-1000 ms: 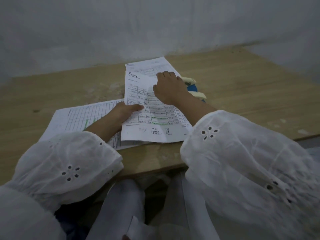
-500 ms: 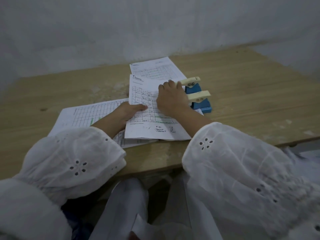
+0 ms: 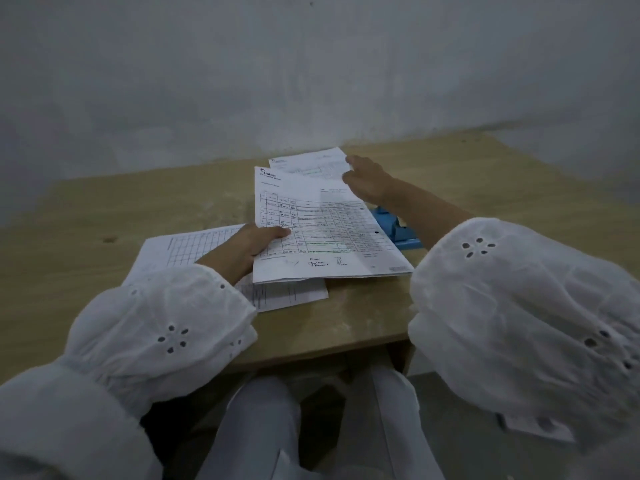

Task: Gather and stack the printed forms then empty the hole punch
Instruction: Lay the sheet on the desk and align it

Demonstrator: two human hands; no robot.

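On the pale wooden desk (image 3: 467,188), the left hand (image 3: 249,245) pinches the white tabled form (image 3: 322,233) at its edge, thumb on top. The right hand (image 3: 369,180), fingers apart, reaches the far printed sheet (image 3: 308,162). The forearm crosses just above the blue plastic hole punch (image 3: 394,226) and could knock it, spilling chads.

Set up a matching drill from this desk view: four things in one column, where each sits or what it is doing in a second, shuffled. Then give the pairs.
Things
1. left hand
2. right hand
3. hole punch
4. grid sheet

States
A. blue, partly hidden under the forearm
B. lying flat beneath the left wrist
C. holding the top form's left edge
D. reaching to the far sheet

Pairs: 1-C, 2-D, 3-A, 4-B
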